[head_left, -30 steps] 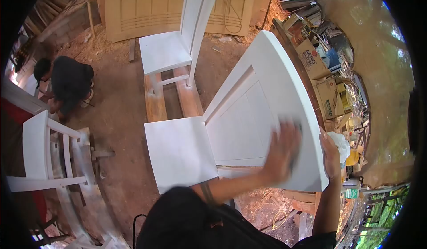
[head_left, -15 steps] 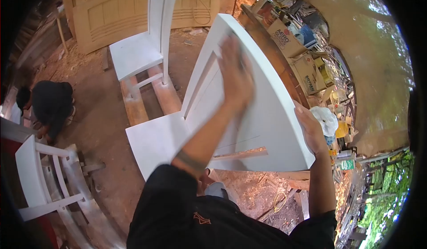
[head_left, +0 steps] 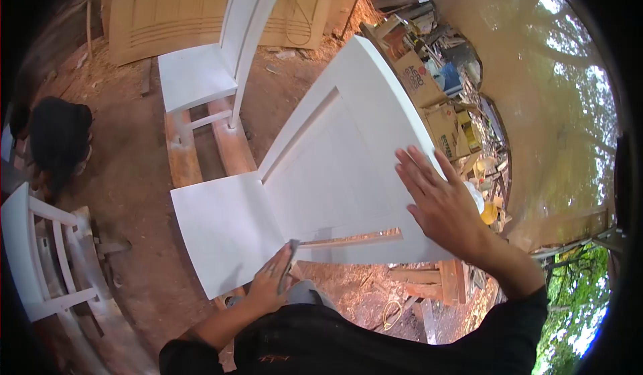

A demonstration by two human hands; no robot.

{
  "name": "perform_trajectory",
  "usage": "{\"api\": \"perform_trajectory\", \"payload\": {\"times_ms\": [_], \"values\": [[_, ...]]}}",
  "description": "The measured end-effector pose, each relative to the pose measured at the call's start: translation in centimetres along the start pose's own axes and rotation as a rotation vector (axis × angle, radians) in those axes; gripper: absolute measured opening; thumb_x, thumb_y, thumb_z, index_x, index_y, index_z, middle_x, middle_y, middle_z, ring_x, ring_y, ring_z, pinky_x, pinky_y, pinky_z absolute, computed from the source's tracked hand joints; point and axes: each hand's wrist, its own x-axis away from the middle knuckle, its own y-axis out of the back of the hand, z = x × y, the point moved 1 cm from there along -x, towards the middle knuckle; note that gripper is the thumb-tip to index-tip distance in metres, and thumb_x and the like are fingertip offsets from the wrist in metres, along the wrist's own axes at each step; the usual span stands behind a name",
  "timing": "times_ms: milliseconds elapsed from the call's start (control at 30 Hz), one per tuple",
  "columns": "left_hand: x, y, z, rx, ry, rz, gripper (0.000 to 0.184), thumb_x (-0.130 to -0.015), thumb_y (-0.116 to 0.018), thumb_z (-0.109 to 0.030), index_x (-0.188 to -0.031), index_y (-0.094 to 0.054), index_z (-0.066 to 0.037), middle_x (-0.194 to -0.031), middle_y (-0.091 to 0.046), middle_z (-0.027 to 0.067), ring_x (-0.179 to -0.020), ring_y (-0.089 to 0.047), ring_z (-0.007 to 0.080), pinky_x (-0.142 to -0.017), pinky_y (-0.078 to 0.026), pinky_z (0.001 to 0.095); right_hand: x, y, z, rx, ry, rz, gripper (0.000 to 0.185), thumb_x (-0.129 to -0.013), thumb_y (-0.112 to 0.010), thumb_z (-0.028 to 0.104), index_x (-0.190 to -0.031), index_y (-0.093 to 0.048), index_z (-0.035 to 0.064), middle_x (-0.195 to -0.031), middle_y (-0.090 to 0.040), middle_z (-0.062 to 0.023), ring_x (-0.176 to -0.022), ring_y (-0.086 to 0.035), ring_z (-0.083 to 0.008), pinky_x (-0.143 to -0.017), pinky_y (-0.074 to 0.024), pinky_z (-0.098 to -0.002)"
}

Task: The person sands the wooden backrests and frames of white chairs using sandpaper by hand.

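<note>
A white-painted wooden chair [head_left: 382, 174] stands tilted in front of me, with its wide backrest towards the right. My left hand [head_left: 271, 284] is low by the near corner of the white seat [head_left: 224, 227], where the seat meets the backrest. Its fingers are pressed against a thin grey piece of sandpaper [head_left: 293, 249], seen nearly edge-on. My right hand [head_left: 439, 201] lies over the right part of the backrest with fingers stretched out, holding nothing. A narrow slot [head_left: 355, 237] runs through the backrest between the two hands.
A second white chair [head_left: 197, 77] stands on wooden planks behind. Another white chair [head_left: 50, 261] is at the left. A person in dark clothes [head_left: 60, 137] crouches beyond it. Carved wooden panels [head_left: 167, 23] lean at the back; cardboard boxes [head_left: 445, 130] and clutter line the right.
My left hand has come down from the top of the backrest to the seat corner. My right hand has shifted from the backrest's outer edge onto its face. The view has shifted slightly.
</note>
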Motion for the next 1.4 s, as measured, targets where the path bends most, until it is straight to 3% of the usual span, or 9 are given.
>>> {"api": "perform_trajectory", "payload": {"times_ms": [200,367,467,533,733,1033,1167,1233,1400], "values": [[4.1,1.6,-1.9,0.018,0.250,-0.130,0.057,-0.092,-0.046,-0.011,-0.143,-0.026,0.005,-0.132,-0.047,0.0278,-0.120,-0.051,0.0388,-0.100,-0.041,0.0392,-17.0,-1.3,-5.9,0.431,0.085,-0.044,0.068,-0.094,-0.038,0.050,-0.144,-0.031,0.0034,-0.153,-0.026,-0.0096,-0.143,-0.018,-0.0196,-0.117,-0.0043,-0.0433],[8.4,-0.6,0.4,0.074,0.438,-0.320,0.053,-0.097,-0.042,-0.018,-0.142,-0.029,0.006,-0.112,-0.059,0.0201,-0.093,-0.060,0.0318,-0.086,-0.046,0.0378,-25.4,-2.3,-6.4,0.429,-0.019,-0.009,0.066,-0.091,-0.049,0.040,-0.140,-0.034,-0.0018,-0.150,-0.030,-0.0152,-0.142,-0.021,-0.0245,-0.117,-0.0100,-0.0417],[10.3,0.2,1.6,0.001,0.555,-0.504,0.052,-0.099,-0.042,-0.023,-0.141,-0.032,0.006,-0.116,-0.058,0.0212,-0.101,-0.059,0.0320,-0.091,-0.044,0.0380,-21.4,-4.1,-4.8,0.365,0.095,-0.069,0.066,-0.091,-0.049,0.038,-0.141,-0.033,-0.0032,-0.151,-0.027,-0.0161,-0.142,-0.020,-0.0258,-0.117,-0.0104,-0.0413],[9.3,3.2,0.4,0.536,1.007,-0.463,0.050,-0.100,-0.039,-0.025,-0.138,-0.035,0.007,-0.123,-0.054,0.0231,-0.116,-0.052,0.0318,-0.099,-0.038,0.0369,-17.8,-3.6,-3.9,0.344,0.091,-0.063,0.067,-0.092,-0.049,0.038,-0.141,-0.031,-0.0033,-0.152,-0.025,-0.0163,-0.142,-0.019,-0.0254,-0.117,-0.0098,-0.0410],[8.9,6.8,4.0,0.327,0.722,-0.644,0.055,-0.101,-0.037,-0.035,-0.133,-0.038,0.009,-0.125,-0.053,0.0216,-0.115,-0.052,0.0289,-0.099,-0.038,0.0365,-6.6,-3.1,0.8,0.493,0.025,0.107,0.068,-0.095,-0.040,0.042,-0.144,-0.025,-0.0026,-0.154,-0.018,-0.0163,-0.144,-0.015,-0.0270,-0.117,-0.0064,-0.0430],[7.8,8.3,5.0,0.439,0.658,-0.580,0.057,-0.102,-0.036,-0.038,-0.130,-0.041,0.010,-0.126,-0.054,0.0201,-0.116,-0.052,0.0266,-0.100,-0.039,0.0349,7.9,-3.3,7.7,0.474,0.087,0.348,0.070,-0.094,-0.037,0.051,-0.145,-0.029,0.0034,-0.155,-0.019,-0.0121,-0.145,-0.011,-0.0244,-0.117,-0.0002,-0.0440],[9.6,7.4,6.8,0.491,0.711,-0.562,0.060,-0.101,-0.037,-0.042,-0.130,-0.041,0.011,-0.127,-0.053,0.0200,-0.114,-0.052,0.0265,-0.099,-0.041,0.0361,11.6,-1.4,6.4,0.417,-0.099,0.269,0.080,-0.086,-0.048,0.056,-0.145,-0.030,0.0068,-0.155,-0.018,-0.0088,-0.145,-0.011,-0.0227,-0.117,0.0018,-0.0433],[10.1,7.3,8.2,0.489,0.696,-0.590,0.057,-0.101,-0.037,-0.038,-0.130,-0.040,0.011,-0.127,-0.053,0.0206,-0.116,-0.051,0.0260,-0.100,-0.039,0.0354,12.0,0.5,6.1,0.164,-0.279,0.238,0.084,-0.078,-0.067,0.045,-0.143,-0.033,0.0041,-0.154,-0.020,-0.0118,-0.145,-0.011,-0.0220,-0.117,-0.0011,-0.0433],[7.4,9.0,7.8,0.509,0.669,-0.524,0.055,-0.102,-0.037,-0.036,-0.130,-0.040,0.011,-0.127,-0.053,0.0208,-0.117,-0.051,0.0256,-0.102,-0.037,0.0348,11.6,-4.2,9.7,0.311,-0.155,0.307,0.085,-0.084,-0.052,0.056,-0.145,-0.029,0.0014,-0.155,-0.017,-0.0130,-0.145,-0.008,-0.0251,-0.117,-0.0001,-0.0436]]}}
